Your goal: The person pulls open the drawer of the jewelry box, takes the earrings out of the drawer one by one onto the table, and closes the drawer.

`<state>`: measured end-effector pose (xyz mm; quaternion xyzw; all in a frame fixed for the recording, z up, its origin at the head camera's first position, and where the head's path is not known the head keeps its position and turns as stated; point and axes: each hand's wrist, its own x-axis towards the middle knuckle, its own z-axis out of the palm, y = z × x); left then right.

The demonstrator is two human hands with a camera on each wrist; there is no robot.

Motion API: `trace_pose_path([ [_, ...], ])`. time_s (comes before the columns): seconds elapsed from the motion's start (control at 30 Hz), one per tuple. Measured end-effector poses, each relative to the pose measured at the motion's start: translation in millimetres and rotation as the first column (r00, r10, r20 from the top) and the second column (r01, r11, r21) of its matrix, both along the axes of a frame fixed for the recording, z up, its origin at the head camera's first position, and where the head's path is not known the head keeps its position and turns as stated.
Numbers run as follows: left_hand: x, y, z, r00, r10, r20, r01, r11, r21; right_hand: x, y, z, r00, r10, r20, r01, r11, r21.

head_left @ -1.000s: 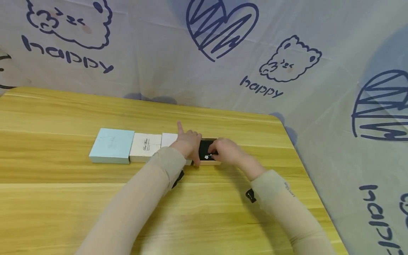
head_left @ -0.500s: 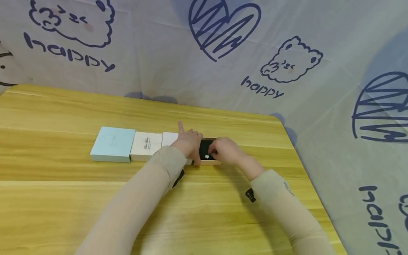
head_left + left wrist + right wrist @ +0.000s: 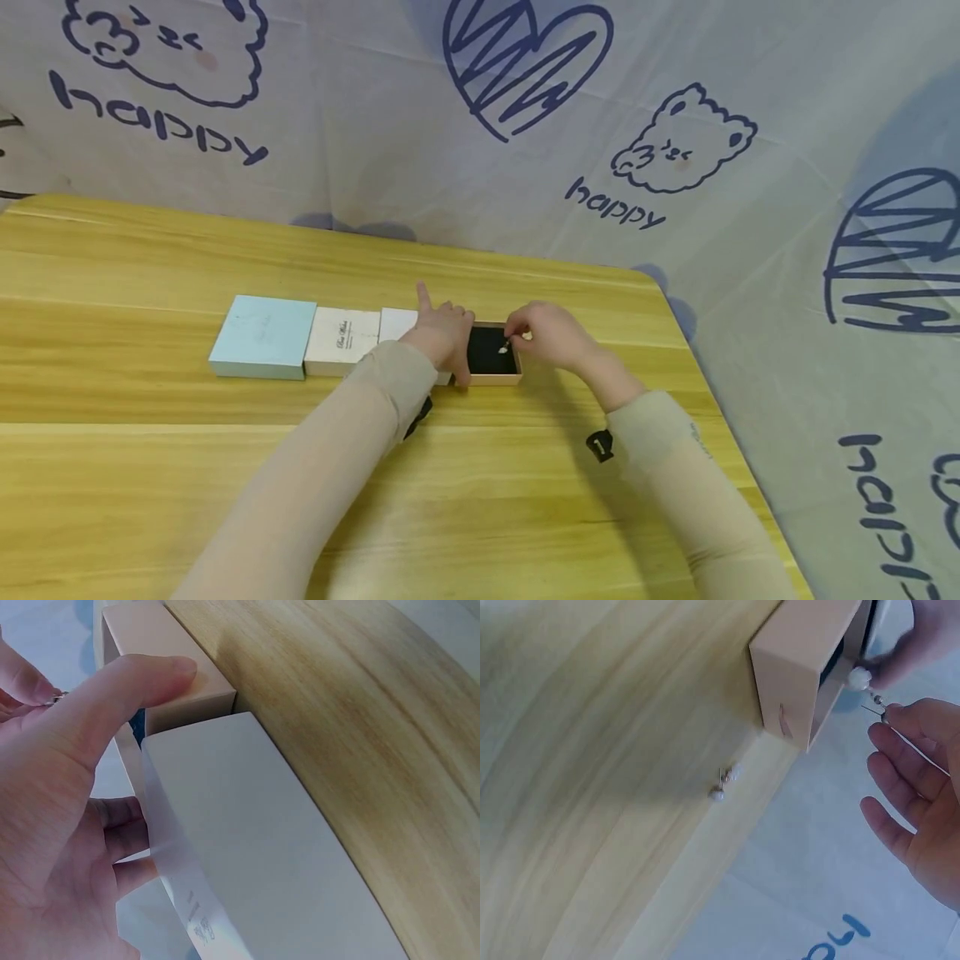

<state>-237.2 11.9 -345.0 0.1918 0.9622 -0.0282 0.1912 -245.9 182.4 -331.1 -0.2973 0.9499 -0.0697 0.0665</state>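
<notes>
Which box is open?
The pink box at the row's right end; its black lining shows, while the blue box, cream box and white box show only pale outsides.

You wear long, pale beige fabric sleeves point(image 3: 315, 492), creased in places, their wide cuffs point(image 3: 405, 371) gathered above your bare hands point(image 3: 553, 335). Faint lettering point(image 3: 700, 440), too small to read, runs near the right cuff. A small black fitting point(image 3: 600, 447) shows beside each cuff, the right one bearing a pale mark.

White-beaded earring point(image 3: 860, 678), its thin pin point(image 3: 871, 710) bared, is held up — apparently just over the black insert point(image 3: 486, 357) in the open peach box point(image 3: 802, 667).
</notes>
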Motion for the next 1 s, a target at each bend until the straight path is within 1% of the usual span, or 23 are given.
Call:
trace_pose_path([
  [0.13,0.1,-0.4,-0.3,1.000,-0.003,-0.003,0.003,1.000,0.006,-2.0,9.3,3.3,0.997,-0.073,-0.006,0.073,0.997,-0.018],
  [0.27,0.1,-0.5,-0.2,1.000,-0.009,-0.001,0.009,1.000,0.009,-4.0,20.4,2.4,0.989,-0.148,0.003,0.148,0.989,-0.024],
  [0.47,-1.0,-0.1,-1.1,1.000,-0.013,-0.005,0.013,1.000,0.008,-6.9,36.9,-5.3,0.977,-0.207,0.042,0.208,0.978,-0.016],
  [0.6,-2.1,-0.2,-2.1,1.000,-0.015,-0.008,0.015,1.000,0.009,-8.4,44.7,-10.5,0.973,-0.224,0.063,0.225,0.974,-0.016],
  [0.77,-1.6,0.0,-1.8,1.000,-0.014,-0.008,0.014,1.000,0.001,-8.2,49.1,-16.2,0.965,-0.237,0.112,0.239,0.971,-0.005],
  [1.0,-1.0,0.4,-1.1,1.000,-0.011,-0.002,0.011,1.000,0.003,-6.1,49.0,-24.3,0.964,-0.215,0.158,0.216,0.976,0.013],
])
